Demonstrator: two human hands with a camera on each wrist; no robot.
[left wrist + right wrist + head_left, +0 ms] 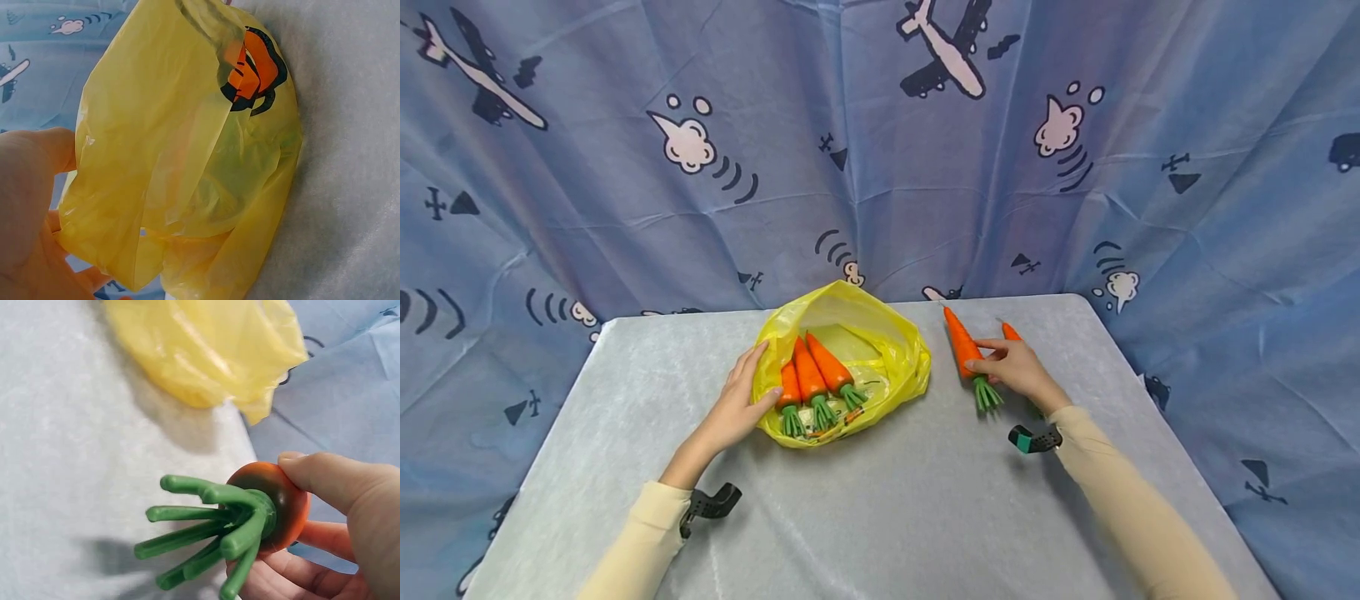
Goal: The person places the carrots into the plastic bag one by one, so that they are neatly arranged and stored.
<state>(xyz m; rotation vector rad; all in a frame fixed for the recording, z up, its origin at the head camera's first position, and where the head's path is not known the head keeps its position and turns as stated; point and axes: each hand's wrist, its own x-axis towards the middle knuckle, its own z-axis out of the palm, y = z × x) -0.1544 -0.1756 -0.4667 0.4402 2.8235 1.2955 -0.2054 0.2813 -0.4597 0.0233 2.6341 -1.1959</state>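
Observation:
My left hand (739,410) grips the left rim of a yellow plastic bag (904,358), thumb on one side and fingers partly hidden behind the plastic in the left wrist view. Several orange carrots with green stalks lie inside the open bag, among them a right-hand carrot (829,365). To the right of the bag, my right hand (1018,372) holds another carrot (958,337) between thumb and fingers, tip pointing away. In the right wrist view, the held carrot's green stalks (187,539) face the camera. A further carrot (1011,332) shows partly behind the right hand.
A pale grey table (865,525) bears everything. Behind it hangs a blue curtain (790,158) printed with aeroplanes. Dark straps with small mounts (1036,438) sit at both wrists.

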